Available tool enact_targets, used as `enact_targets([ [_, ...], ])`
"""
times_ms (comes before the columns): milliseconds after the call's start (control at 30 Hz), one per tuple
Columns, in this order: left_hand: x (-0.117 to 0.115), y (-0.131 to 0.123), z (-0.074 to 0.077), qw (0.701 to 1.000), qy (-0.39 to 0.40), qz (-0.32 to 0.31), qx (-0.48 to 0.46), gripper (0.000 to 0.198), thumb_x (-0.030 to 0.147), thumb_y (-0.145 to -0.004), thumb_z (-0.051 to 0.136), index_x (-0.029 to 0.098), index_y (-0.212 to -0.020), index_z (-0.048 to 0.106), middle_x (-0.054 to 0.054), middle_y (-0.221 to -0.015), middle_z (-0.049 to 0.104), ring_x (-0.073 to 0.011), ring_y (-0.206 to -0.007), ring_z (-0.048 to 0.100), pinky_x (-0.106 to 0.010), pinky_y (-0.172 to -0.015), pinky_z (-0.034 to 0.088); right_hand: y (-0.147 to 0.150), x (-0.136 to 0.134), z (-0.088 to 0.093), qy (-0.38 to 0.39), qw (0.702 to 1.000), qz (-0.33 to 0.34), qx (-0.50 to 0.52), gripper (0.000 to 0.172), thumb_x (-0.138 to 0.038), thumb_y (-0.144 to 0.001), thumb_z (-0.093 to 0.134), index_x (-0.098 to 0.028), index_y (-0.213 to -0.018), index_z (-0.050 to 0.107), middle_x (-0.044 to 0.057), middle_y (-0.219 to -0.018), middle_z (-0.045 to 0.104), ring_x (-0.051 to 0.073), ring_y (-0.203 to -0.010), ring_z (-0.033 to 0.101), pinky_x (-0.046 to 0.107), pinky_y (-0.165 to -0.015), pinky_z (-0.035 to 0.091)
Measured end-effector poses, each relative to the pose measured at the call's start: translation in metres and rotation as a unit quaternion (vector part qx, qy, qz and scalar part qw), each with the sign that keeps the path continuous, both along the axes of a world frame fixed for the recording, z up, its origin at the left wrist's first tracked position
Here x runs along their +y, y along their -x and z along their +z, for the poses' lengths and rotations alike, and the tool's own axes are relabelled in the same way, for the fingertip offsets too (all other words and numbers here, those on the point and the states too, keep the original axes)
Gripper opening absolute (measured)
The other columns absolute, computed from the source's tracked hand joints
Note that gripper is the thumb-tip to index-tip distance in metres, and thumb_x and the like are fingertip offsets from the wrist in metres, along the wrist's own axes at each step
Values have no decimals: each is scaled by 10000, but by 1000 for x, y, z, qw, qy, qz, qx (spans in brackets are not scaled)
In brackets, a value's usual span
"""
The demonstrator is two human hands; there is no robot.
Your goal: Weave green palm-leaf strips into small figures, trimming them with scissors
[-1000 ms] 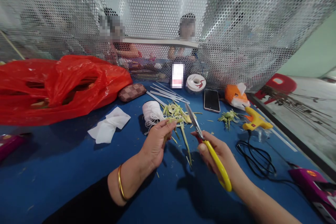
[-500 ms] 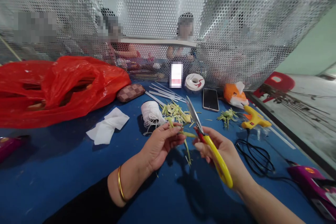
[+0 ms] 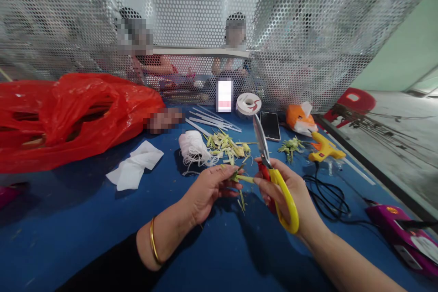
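My left hand (image 3: 208,189) pinches a thin green-yellow leaf strip (image 3: 243,178) above the blue table (image 3: 85,219). My right hand (image 3: 287,191) grips yellow-handled scissors (image 3: 273,173), blades pointing up and closed, and its fingertips also touch the strip's other end. Both hands meet over the strip near the table's middle. A pile of cut leaf scraps (image 3: 226,146) lies just beyond them, next to a bundle of white thread (image 3: 193,146).
A red plastic bag (image 3: 68,114) fills the left. White tissue (image 3: 135,169), white strips (image 3: 212,121), tape roll (image 3: 248,104), phone (image 3: 270,125), yellow glue gun (image 3: 323,149) with black cord (image 3: 325,196), and a purple tool (image 3: 400,232) lie around. Two people sit behind the perforated screen (image 3: 308,32).
My hands came together: the right hand brought the scissors upright and its fingers to the strip, which the left hand lifted from the scrap pile.
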State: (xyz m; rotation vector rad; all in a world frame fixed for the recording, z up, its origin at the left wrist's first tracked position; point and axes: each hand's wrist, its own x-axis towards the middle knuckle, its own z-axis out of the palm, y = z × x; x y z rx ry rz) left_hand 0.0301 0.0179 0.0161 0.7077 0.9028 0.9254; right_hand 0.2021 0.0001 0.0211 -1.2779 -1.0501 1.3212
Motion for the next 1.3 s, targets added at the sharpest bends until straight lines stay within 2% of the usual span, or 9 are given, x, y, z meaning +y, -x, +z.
enact_targets([
  [133, -1, -1, 0, 999, -30, 0, 43, 252, 239, -669, 812, 117, -879, 744, -64, -743, 698, -115, -617, 633, -236, -641, 532, -1, 2, 0, -2, 1000, -10, 13, 569, -413, -631, 824, -214, -1095, 563, -72, -601, 532, 72, -395, 423, 201, -361, 347],
  [267, 4, 1, 2, 998, -11, 65, 5, 243, 223, -680, 802, 123, -892, 738, -78, -833, 732, -104, -626, 643, -216, -629, 529, -2, 3, 0, -13, 1000, -4, 6, 587, -513, -672, 776, -208, -1111, 534, -49, -648, 547, 83, -454, 441, 193, -386, 332],
  [367, 10, 6, 6, 991, -14, 135, -5, 238, 189, -673, 800, 129, -892, 729, -74, -898, 745, -93, -642, 653, -191, -613, 522, -3, 1, 0, -22, 997, 43, -54, 615, -563, -682, 744, -185, -1114, 525, -24, -708, 557, 87, -498, 429, 205, -418, 335],
  [467, 14, 10, 9, 981, -33, 192, -2, 254, 179, -674, 793, 129, -911, 714, -69, -909, 750, -92, -632, 659, -184, -587, 516, -5, -2, -2, -62, 987, 91, -114, 573, -533, -719, 724, -186, -1131, 526, -36, -692, 505, 107, -561, 429, 222, -495, 373],
  [567, 15, 12, 11, 971, -41, 236, -13, 270, 178, -659, 798, 130, -904, 693, -70, -912, 752, -107, -635, 676, -195, -582, 520, -7, -4, -8, -90, 975, 111, -173, 515, -470, -774, 694, -206, -1177, 513, -32, -724, 494, 131, -647, 459, 235, -596, 405],
  [700, 16, 13, 11, 960, -40, 274, -51, 286, 157, -627, 810, 142, -877, 672, -61, -923, 748, -126, -678, 693, -201, -585, 524, -11, -4, -12, -81, 962, 129, -227, 516, -474, -814, 645, -217, -1229, 478, -21, -764, 493, 156, -695, 471, 251, -633, 411],
  [833, 15, 12, 9, 959, -39, 273, -67, 271, 139, -615, 807, 143, -852, 675, -44, -879, 740, -133, -696, 691, -205, -581, 519, -10, -5, -13, -69, 950, 158, -259, 495, -485, -836, 615, -227, -1232, 471, -18, -772, 515, 159, -689, 474, 256, -636, 407],
  [1000, 11, 8, 8, 971, -24, 228, -65, 267, 156, -601, 819, 131, -830, 685, -40, -834, 727, -148, -734, 696, -218, -616, 520, -5, -7, -9, -78, 930, 196, -300, 437, -509, -842, 594, -243, -1180, 518, -21, -751, 546, 155, -644, 465, 248, -599, 386],
  [1300, 8, 4, 5, 977, -13, 201, -74, 252, 137, -610, 812, 124, -831, 691, -46, -844, 734, -166, -799, 709, -226, -677, 538, -3, -8, -6, -77, 933, 203, -287, 380, -489, -862, 570, -235, -1143, 555, -14, -746, 560, 153, -642, 462, 243, -589, 382],
])
